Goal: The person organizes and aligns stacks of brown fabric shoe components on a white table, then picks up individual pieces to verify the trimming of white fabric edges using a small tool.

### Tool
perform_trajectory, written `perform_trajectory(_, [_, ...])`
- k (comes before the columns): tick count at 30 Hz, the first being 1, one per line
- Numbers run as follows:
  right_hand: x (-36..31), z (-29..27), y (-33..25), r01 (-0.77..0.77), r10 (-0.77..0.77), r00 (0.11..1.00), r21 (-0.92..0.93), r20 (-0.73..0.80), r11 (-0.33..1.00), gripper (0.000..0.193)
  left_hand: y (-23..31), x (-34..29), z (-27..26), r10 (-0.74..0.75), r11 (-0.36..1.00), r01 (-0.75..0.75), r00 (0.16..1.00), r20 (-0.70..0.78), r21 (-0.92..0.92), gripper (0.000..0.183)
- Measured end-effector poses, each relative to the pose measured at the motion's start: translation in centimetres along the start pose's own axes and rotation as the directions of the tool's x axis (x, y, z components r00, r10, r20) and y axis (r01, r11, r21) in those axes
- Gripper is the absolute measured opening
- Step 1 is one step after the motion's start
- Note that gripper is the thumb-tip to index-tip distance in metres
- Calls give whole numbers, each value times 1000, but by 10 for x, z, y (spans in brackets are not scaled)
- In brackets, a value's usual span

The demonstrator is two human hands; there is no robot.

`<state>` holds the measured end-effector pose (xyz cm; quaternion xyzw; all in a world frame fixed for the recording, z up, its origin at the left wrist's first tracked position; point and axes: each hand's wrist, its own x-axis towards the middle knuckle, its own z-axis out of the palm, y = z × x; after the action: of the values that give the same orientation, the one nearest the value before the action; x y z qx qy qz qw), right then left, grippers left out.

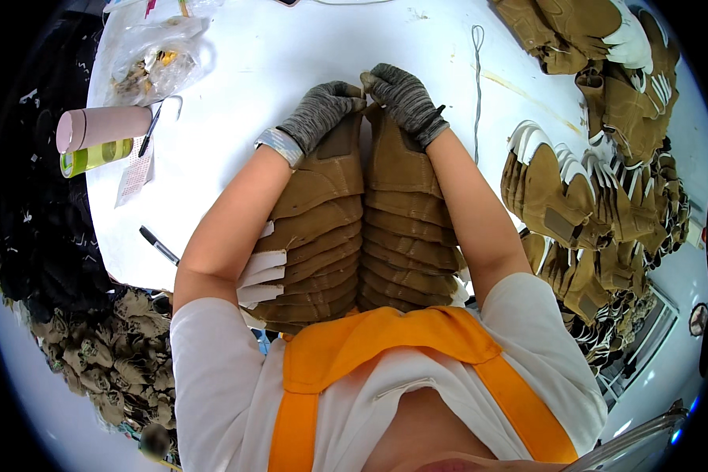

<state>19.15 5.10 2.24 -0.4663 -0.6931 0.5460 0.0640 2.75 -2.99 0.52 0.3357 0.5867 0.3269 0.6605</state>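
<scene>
My gloved left hand and right hand are wrapped in grey, marled knit; they sit almost touching at the far ends of two rows of brown shoe uppers, the left row and the right row. The fingers of each hand are bent together over the far tip of its front piece; I cannot tell whether they are clamped on that edge. The uppers look matt and suede-like, with darker smooth patches and pale stitching; they overlap like shingles back toward my orange apron, with flat white tabs jutting from the left row's outer side.

A narrow dark gap parts the rows; my forearms hem in their outer edges, so sideways room there is tight. Beyond my knuckles the smooth white surface runs wide — room to reach forward; on the right a thin, looped grey cord lies before the stacked brown uppers; on the left, well apart, stand the crinkled clear bag and a pink cylinder, near the surface's curved edge.
</scene>
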Motion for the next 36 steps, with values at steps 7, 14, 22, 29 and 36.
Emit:
perform_trajectory(7, [2,6,12,95,-94,995,348,-20,933,27,10,-6,2,27,959,-2,996,-83,283,36])
perform_trajectory(14, [29,16,5,309,-308,950,-16,49,951,36,9,-5,1,-14,902,54,995,-95,429,37])
perform_trajectory(22, [-12,-8,-8,-59,77,996,-325,44,944,32,-9,3,-1,17,984,-4,997,-77,176,27])
perform_trajectory(29, [-14,-17,-33,-110,182,975,-438,125,892,30,6,-12,3,10,972,19,992,-122,232,26])
perform_trajectory(36, [-11,-4,-33,-239,256,967,-286,20,928,31,-4,-9,-2,102,983,-86,990,-97,162,24])
